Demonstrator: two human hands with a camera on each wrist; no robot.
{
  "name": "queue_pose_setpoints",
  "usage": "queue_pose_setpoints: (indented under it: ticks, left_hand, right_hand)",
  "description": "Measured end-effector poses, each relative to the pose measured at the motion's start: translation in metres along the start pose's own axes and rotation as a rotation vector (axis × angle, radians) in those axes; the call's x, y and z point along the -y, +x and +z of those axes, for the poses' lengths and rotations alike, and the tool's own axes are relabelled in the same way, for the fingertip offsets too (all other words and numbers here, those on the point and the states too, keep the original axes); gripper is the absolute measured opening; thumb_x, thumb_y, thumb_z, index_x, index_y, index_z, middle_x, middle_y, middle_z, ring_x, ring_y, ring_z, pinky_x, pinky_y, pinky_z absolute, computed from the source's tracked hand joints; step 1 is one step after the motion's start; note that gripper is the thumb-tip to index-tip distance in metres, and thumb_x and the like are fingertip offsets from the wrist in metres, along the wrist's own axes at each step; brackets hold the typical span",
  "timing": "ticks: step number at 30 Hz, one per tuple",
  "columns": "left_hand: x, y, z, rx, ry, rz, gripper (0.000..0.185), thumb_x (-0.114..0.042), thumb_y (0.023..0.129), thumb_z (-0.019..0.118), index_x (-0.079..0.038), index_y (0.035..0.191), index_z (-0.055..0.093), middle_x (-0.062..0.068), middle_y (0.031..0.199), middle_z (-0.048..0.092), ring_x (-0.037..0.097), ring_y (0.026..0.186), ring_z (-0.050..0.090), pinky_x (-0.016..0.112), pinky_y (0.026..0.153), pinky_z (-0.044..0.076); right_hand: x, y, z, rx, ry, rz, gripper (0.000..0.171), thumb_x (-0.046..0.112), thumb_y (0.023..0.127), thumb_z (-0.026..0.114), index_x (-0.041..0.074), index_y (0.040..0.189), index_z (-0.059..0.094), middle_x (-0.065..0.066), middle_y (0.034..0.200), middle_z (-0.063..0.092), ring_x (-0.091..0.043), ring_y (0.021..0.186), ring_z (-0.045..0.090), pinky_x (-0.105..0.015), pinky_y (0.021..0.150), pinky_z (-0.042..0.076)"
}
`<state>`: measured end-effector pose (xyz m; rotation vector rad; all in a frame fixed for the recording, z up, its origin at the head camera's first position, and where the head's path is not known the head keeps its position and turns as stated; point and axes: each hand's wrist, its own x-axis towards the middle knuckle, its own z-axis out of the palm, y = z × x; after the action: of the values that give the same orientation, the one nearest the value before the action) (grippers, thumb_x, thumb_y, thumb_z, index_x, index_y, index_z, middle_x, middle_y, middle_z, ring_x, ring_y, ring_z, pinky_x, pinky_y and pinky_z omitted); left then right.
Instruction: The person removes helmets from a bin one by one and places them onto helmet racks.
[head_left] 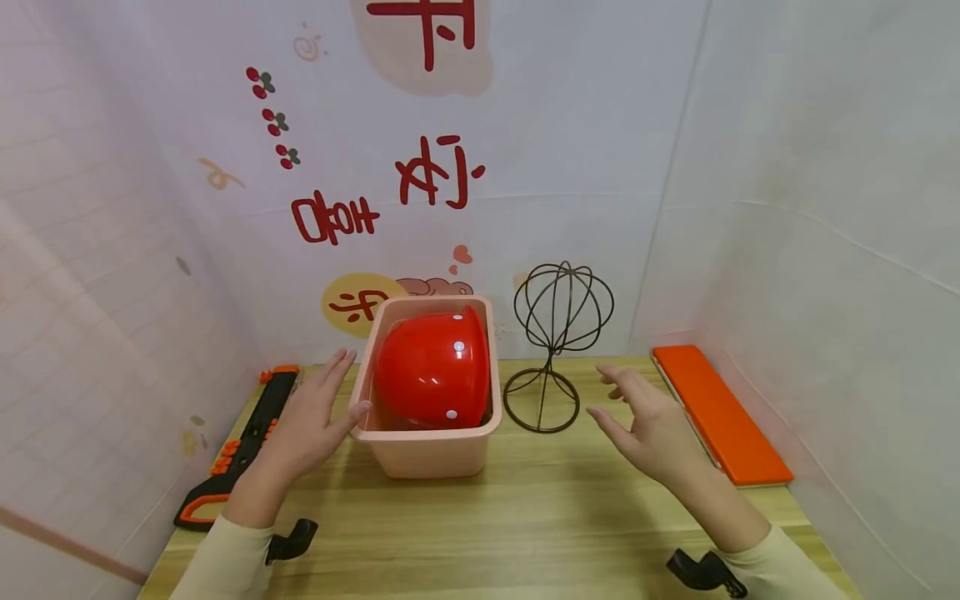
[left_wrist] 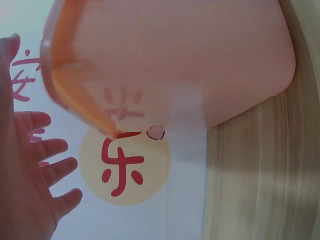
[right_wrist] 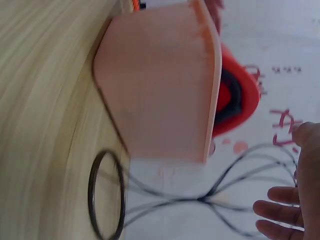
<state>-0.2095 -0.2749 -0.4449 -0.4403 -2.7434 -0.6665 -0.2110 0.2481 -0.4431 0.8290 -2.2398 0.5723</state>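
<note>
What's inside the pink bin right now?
A red helmet sits in the pink bin, dome toward the camera, filling most of it. Anything under or behind the helmet is hidden. Neither hand is reaching inside.

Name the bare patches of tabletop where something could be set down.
Free: the wooden table in front of the pink bin, between both forearms. Crowded: the back, with bin, wire stand, orange case and black tool.
</note>
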Motion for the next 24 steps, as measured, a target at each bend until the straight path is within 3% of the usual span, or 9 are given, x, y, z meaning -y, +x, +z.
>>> queue_pose_setpoints:
  ticks: [6, 10, 16, 24]
  left_hand:
    - [-0.005, 0.001, 0.009, 0.017, -0.036, -0.021, 0.088, -0.050, 0.106, 0.068, -0.011, 0.175, 0.032, 0.018, 0.181, 0.028, 0.054, 0.157, 0.036, 0.085, 0.110, 0.039]
    - [-0.008, 0.000, 0.012, 0.027, -0.052, -0.028, 0.090, -0.052, 0.105, 0.069, -0.009, 0.175, 0.032, 0.019, 0.180, 0.028, 0.055, 0.158, 0.036, 0.084, 0.110, 0.040]
    - [-0.012, 0.002, 0.020, 0.045, -0.071, -0.043, 0.097, -0.056, 0.104, 0.068, -0.003, 0.175, 0.028, 0.021, 0.180, 0.028, 0.054, 0.157, 0.035, 0.085, 0.112, 0.038]
    - [-0.015, 0.002, 0.025, 0.082, -0.077, -0.108, 0.110, -0.067, 0.099, 0.071, -0.008, 0.177, 0.021, 0.020, 0.182, 0.023, 0.054, 0.159, 0.031, 0.085, 0.112, 0.036]
  right_hand:
    - [0.029, 0.023, 0.019, 0.029, 0.087, -0.039, 0.063, 0.020, 0.093, 0.088, 0.006, 0.149, 0.063, -0.006, 0.117, 0.075, -0.022, 0.091, 0.076, -0.041, 0.071, 0.066]
    - [0.038, 0.035, 0.031, 0.053, 0.117, -0.029, 0.066, 0.021, 0.092, 0.090, 0.007, 0.151, 0.063, -0.006, 0.118, 0.074, -0.022, 0.092, 0.077, -0.036, 0.067, 0.064]
    - [0.047, 0.049, 0.044, 0.090, 0.147, -0.028, 0.065, 0.024, 0.094, 0.089, 0.008, 0.152, 0.062, -0.005, 0.119, 0.073, -0.021, 0.095, 0.075, -0.037, 0.073, 0.065]
    - [0.055, 0.065, 0.052, 0.116, 0.187, -0.021, 0.062, 0.025, 0.097, 0.087, 0.009, 0.151, 0.062, -0.004, 0.121, 0.074, -0.019, 0.096, 0.075, -0.038, 0.077, 0.066]
